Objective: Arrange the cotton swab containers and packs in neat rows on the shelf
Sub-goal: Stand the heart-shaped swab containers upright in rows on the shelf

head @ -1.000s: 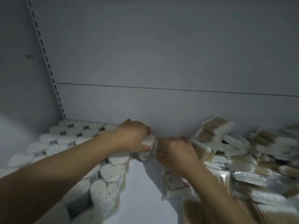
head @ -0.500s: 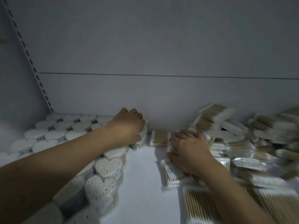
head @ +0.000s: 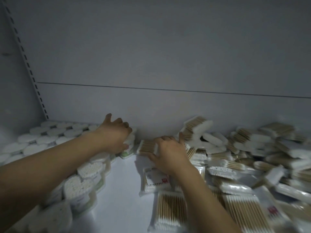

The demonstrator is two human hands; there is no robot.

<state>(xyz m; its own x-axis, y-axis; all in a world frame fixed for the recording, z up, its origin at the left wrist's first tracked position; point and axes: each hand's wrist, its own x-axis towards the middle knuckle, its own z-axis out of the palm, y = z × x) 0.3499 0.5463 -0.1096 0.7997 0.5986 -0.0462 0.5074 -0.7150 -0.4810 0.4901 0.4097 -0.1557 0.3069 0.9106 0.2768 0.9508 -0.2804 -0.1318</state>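
Heart-shaped cotton swab containers (head: 84, 184) stand in rows along the shelf's left side. My left hand (head: 116, 135) reaches to the back wall, its fingers and thumb curled round the rearmost heart-shaped container (head: 130, 147) of the right-hand row. Just right of it lies a flat pack of wooden swabs (head: 145, 147) against the wall. My right hand (head: 168, 153) lies over that pack's right end, the thumb on its front edge and the fingers curled over it. A loose heap of swab packs (head: 244, 157) fills the right side.
The white shelf floor (head: 121, 190) shows bare between the heart rows and the packs. A labelled pack (head: 154, 180) and a long pack (head: 170, 211) lie in front of my right wrist. The grey back wall (head: 168, 106) and a slotted upright (head: 38, 95) close off the rear.
My left hand carried the heart container back against the wall. The wooden swab pack was set down beside it; my right hand drew away, then returned onto that pack.
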